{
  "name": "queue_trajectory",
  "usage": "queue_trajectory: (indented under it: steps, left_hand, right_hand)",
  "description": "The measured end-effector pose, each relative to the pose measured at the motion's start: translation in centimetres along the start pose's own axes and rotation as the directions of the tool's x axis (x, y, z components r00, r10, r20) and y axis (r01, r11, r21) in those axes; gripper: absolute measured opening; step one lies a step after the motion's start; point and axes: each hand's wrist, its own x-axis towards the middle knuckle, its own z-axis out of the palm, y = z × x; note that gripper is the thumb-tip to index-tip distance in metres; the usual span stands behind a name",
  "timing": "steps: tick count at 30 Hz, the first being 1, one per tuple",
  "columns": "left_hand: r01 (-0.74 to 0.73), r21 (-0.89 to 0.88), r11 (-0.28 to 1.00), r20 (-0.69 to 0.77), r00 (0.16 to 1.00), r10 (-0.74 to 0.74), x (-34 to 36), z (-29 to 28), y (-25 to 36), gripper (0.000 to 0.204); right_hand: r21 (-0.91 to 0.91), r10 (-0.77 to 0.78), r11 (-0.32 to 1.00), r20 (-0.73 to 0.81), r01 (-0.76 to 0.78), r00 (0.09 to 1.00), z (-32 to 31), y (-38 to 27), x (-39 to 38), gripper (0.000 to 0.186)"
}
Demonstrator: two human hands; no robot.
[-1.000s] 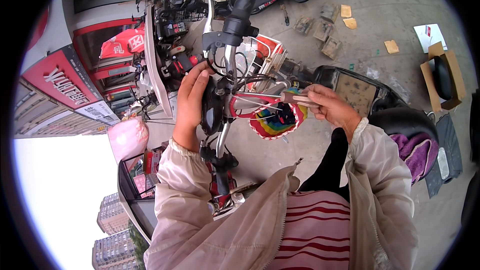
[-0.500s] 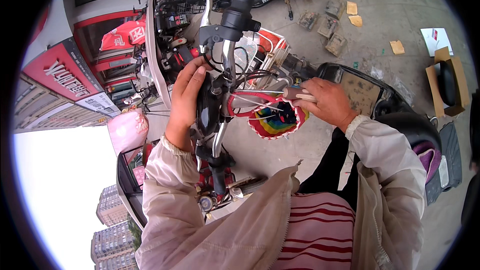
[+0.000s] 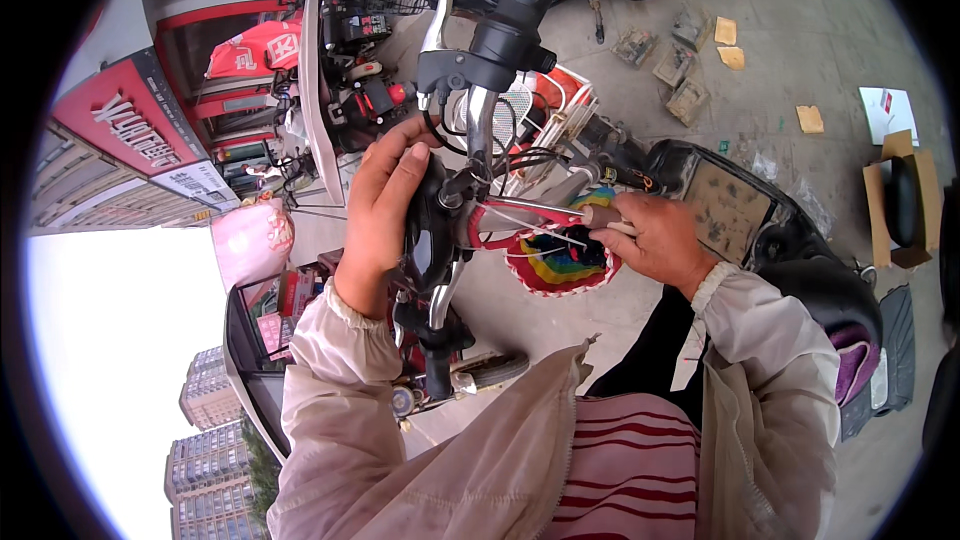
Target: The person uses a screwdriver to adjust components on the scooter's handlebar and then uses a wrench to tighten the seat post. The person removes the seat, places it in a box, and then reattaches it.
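Note:
My left hand is wrapped around the far side of a black headlight at the middle of the chrome handlebar. Its fingertips reach in among the black cables. In my right hand is a screwdriver with a tan handle, its thin shaft pointing left at the headlight. Whether the tip meets a screw is too small to tell. Below the shaft, the red bike frame runs beside a rainbow-striped lining with a red-and-white rim. A black brake-lever clamp sits on the upper bar.
A white wire basket stands beyond the handlebar. At right are a scooter with a dirty footboard and an open cardboard box. Worn metal parts and scraps lie on the pavement. Parked bikes and a red shop sign are at left.
The view has shifted a little, so the handlebar and ground things sit slightly farther right and lower. Both hands keep their holds, with the screwdriver still pointing at the headlight.

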Motion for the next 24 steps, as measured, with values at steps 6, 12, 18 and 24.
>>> queue_trajectory:
  steps: [6,12,18,24]
  left_hand:
    - [0.009,0.013,1.0,-0.005,1.0,-0.009,-0.2,0.1,-0.3,0.034]
    - [-0.021,0.002,1.0,0.005,1.0,0.021,-0.1,0.0,-0.1,0.033]
    - [-0.023,-0.015,1.0,-0.005,1.0,0.023,0.2,0.1,-0.5,0.033]
    - [-0.045,-0.004,0.999,0.013,0.999,0.045,0.0,-0.1,-0.1,0.032]
  right_hand:
    - [0.406,0.158,0.725,0.688,-0.556,0.709,-2.8,1.8,3.1,0.041]
    - [-0.048,-0.018,0.999,-0.058,0.015,0.998,-0.7,-0.9,0.7,0.04]
    - [0.419,0.188,0.624,0.739,-0.66,0.647,-2.4,1.4,3.1,0.04]
    - [0.227,0.13,0.961,0.132,-0.157,0.983,-0.7,-0.4,0.9,0.037]
